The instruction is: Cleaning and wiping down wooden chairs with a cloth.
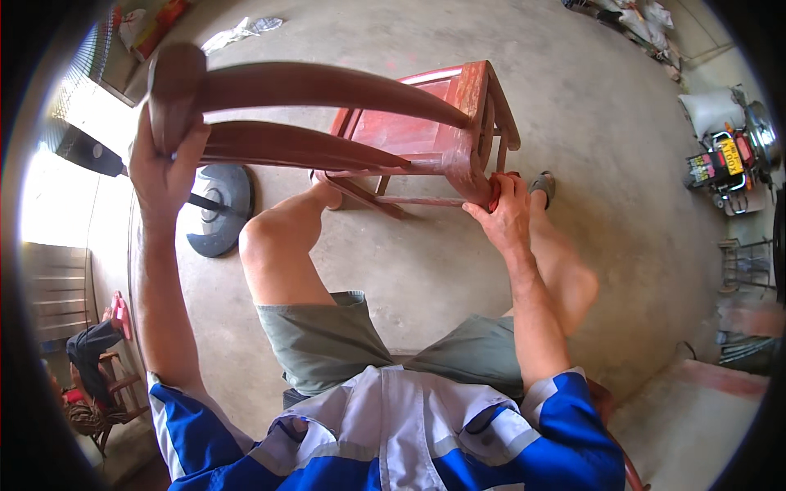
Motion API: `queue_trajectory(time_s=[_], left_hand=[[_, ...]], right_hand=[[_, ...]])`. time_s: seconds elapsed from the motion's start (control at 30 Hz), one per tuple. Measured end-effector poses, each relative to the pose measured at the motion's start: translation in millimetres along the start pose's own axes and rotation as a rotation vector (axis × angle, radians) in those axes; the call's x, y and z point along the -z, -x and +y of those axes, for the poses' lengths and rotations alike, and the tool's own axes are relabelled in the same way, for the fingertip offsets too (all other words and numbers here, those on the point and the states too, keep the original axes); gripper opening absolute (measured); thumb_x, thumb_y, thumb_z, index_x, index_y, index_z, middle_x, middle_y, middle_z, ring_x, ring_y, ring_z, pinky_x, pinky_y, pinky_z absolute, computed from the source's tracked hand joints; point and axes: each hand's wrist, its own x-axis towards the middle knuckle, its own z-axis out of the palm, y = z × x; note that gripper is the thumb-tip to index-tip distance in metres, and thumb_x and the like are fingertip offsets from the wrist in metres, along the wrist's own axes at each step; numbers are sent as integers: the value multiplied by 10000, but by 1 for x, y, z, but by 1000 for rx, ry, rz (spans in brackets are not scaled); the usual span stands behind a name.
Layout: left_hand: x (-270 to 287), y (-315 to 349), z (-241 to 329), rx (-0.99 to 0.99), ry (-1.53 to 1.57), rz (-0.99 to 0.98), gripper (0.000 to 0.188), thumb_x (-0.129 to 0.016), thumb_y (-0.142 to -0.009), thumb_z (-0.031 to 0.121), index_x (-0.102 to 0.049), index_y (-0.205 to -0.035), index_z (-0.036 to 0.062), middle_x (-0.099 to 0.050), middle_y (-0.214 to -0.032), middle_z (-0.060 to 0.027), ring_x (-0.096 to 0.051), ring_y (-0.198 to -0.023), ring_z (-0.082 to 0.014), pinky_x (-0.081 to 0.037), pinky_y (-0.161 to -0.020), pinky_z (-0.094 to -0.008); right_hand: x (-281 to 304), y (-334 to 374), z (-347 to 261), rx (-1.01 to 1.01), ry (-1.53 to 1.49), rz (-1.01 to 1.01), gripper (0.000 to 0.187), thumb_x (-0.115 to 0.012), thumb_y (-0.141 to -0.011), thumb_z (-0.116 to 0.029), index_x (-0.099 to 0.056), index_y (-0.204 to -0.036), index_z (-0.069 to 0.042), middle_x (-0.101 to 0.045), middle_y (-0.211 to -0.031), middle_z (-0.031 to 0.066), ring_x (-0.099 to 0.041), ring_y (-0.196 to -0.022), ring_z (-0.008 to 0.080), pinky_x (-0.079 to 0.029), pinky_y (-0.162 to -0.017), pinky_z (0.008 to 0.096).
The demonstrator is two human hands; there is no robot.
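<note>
A reddish-brown wooden chair (397,127) lies tilted in front of my knees. Its curved back slats run toward the left, and the finish looks worn to bare wood along one edge of the frame. My left hand (170,168) is closed around the end of the chair's back, at the thick dark post. Against the frame near the seat rests my right hand (506,214), its fingers closed on a small red thing (494,193). The fingers cover most of that red thing, so its kind is hidden.
A standing fan's round base (219,211) is beside my left knee. At the far left a person (92,360) sits on a chair. A motorcycle (729,164) stands on the right. Bags (647,29) lie at the upper right, and a plastic sheet (240,34) at the upper left.
</note>
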Motion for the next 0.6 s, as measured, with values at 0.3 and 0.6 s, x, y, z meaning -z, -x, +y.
queue_trajectory(time_s=[0.3,0.6], left_hand=[[-31,-57,4,-3,-178,65,504,-702,-929,460,-669,-1268,89,-731,-1032,-113,-689,-955,-203,-524,-842,-330],[-73,-71,65,-182,-197,188,223,-684,-912,193,-664,-1021,-1,-607,-709,-40,-605,-653,-162,-502,-664,-343]], right_hand=[[23,-35,-14,-114,-483,116,443,-821,-761,-57,-632,-1162,-42,-620,-1150,131,-610,-1050,322,-507,-912,374],[-38,-114,-50,590,71,430,372,-822,-727,-106,-706,-1074,-168,-603,-1161,56,-594,-1027,303,-499,-878,409]])
